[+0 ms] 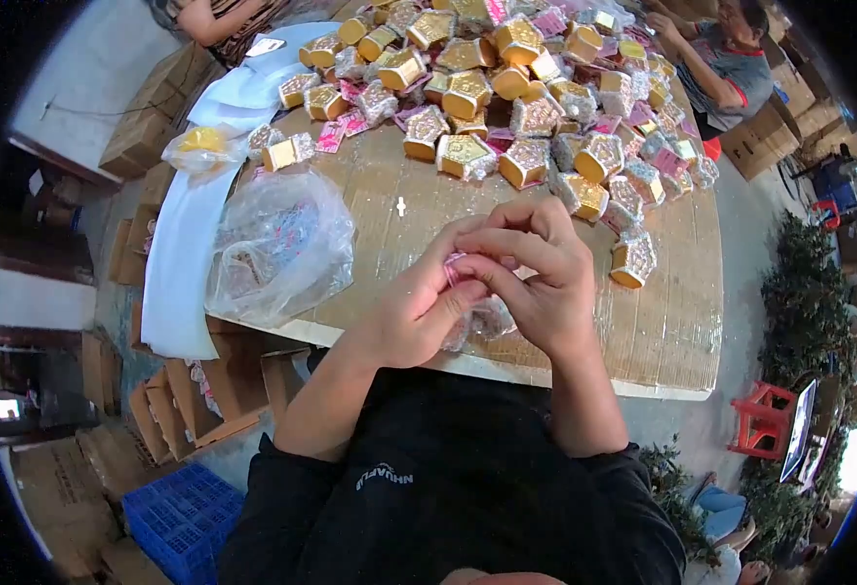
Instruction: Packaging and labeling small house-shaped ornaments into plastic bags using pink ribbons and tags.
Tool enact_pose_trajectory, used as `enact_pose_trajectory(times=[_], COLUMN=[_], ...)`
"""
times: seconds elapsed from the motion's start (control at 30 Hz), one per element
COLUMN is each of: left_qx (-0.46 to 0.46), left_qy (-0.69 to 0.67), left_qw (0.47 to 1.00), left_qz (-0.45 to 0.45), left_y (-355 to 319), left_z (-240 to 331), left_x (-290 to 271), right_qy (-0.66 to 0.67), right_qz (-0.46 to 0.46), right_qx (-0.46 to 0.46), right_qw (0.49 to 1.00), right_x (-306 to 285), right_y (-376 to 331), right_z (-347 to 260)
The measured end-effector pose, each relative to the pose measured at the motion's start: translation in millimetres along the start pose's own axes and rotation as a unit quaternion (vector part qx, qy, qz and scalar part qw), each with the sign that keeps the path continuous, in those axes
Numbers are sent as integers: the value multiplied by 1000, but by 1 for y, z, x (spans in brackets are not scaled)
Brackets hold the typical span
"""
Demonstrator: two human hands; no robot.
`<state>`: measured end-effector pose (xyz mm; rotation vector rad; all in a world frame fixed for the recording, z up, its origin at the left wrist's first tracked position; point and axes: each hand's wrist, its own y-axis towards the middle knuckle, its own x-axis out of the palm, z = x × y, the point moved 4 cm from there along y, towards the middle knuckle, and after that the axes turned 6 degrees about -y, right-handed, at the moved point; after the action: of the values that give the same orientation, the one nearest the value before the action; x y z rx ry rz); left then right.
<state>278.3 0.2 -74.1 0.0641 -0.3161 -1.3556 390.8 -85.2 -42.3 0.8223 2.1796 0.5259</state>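
Note:
My left hand and my right hand meet above the near edge of the table. Both are closed, fingertips pressed together on a small pink piece that is mostly hidden by the fingers. Just under the hands, a clear plastic-wrapped item rests on the cardboard table top; my hands cover part of it. Beyond them lies a large heap of gold, house-shaped boxes, many in clear wrap with pink cards among them. One wrapped box sits apart, right of my right hand.
On the left, a clear plastic bag holds small coloured pieces, beside a curved white sheet. A smaller bag with yellow contents lies farther back. Cardboard boxes and a blue crate stand left. Other people sit across the table.

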Motion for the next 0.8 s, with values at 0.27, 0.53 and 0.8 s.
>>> enact_pose_trajectory(times=[0.27, 0.53, 0.8], left_qx=[4, -47, -81], left_qy=[-57, -86, -156], left_qw=[990, 991, 973], left_qz=[132, 92, 150], left_y=[2, 2, -3], left_z=[-4, -10, -18], left_x=[0, -1, -5], right_qy=[-158, -133, -99], right_qz=[-95, -44, -77], right_qx=[-89, -129, -106], right_qw=[979, 982, 986], right_x=[0, -15, -33], right_y=[-12, -22, -11], right_z=[-12, -4, 7])
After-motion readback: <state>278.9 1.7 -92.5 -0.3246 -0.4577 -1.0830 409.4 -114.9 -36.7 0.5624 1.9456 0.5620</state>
